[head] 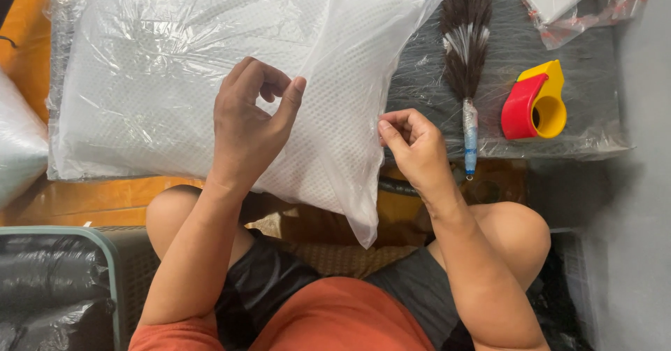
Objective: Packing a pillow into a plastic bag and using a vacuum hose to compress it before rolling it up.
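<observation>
Pillow [175, 78]: white, dimpled, in clear plastic bag, lying on tabletop [559, 141] before my knees.
Left hand [248, 124]: fingers curled, pinching the plastic.
Right hand [412, 145]: nipping bag's edge.
Hidden: bag's left end cut off.

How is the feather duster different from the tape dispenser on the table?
The feather duster is long and thin, with dark brown feathers and a pale band; the tape dispenser is short and chunky, in red and yellow plastic. The feather duster lies lengthwise with its blue handle toward the person; the tape dispenser sits to its right. Both rest on the plastic-covered table, untouched by either hand.
</observation>
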